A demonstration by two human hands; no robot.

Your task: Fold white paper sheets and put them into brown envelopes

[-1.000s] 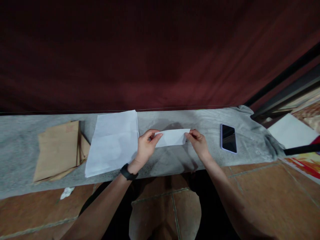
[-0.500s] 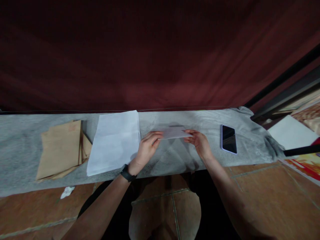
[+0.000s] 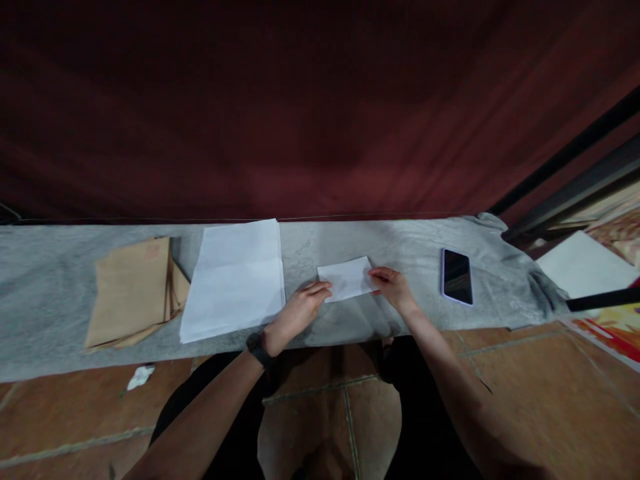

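Observation:
A small folded sheet of white paper (image 3: pixel 349 278) lies low over the grey cloth, its broad face turned up. My left hand (image 3: pixel 304 305) pinches its left end, with a dark watch on that wrist. At the right end, the thumb and fingers of my right hand (image 3: pixel 394 288) close on the edge. Left of my left hand lies a stack of large white paper sheets (image 3: pixel 234 280). Farther left is a pile of brown paper envelopes (image 3: pixel 131 287), fanned a little at the right side.
A phone (image 3: pixel 457 277) in a pale purple case lies right of my right hand. Grey cloth (image 3: pixel 505 267) covers the narrow bench. Behind it hangs a dark red curtain (image 3: pixel 300 133). A white scrap (image 3: pixel 141 377) is on the tiled floor, and dark bars (image 3: pixel 600 300) stand at the right.
The folded paper has come down and nearer to me, and its face now shows flat instead of nearly edge-on. Both hands moved with it, still gripping its ends.

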